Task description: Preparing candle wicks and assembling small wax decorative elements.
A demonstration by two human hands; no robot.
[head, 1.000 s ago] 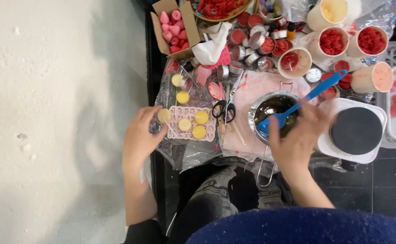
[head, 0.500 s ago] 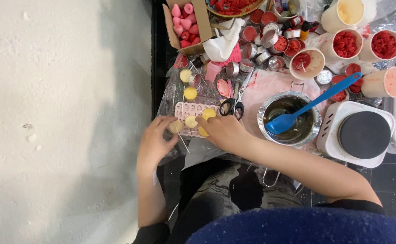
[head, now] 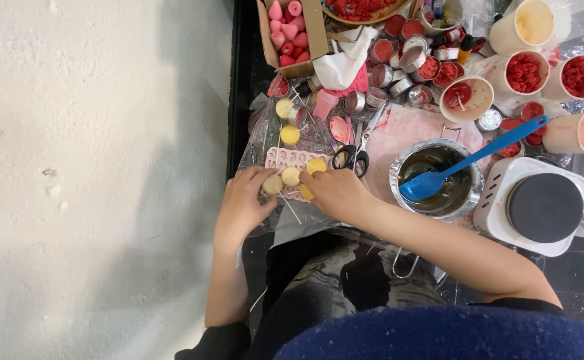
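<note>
Both hands rest on a pink silicone mould (head: 285,160) that lies on clear plastic sheeting (head: 265,127) at the table's near edge. The left hand (head: 244,203), fingers curled, pinches a pale yellow wax disc (head: 272,185) at the mould's 7 o'clock corner. The right hand (head: 335,193) presses down at the mould's 4 o'clock side, fingers bent over another yellow piece (head: 306,193). At 3 o'clock from the mould stands a steel pot (head: 438,175) holding a blue spatula (head: 468,160); black-handled scissors (head: 352,157) lie between them.
</note>
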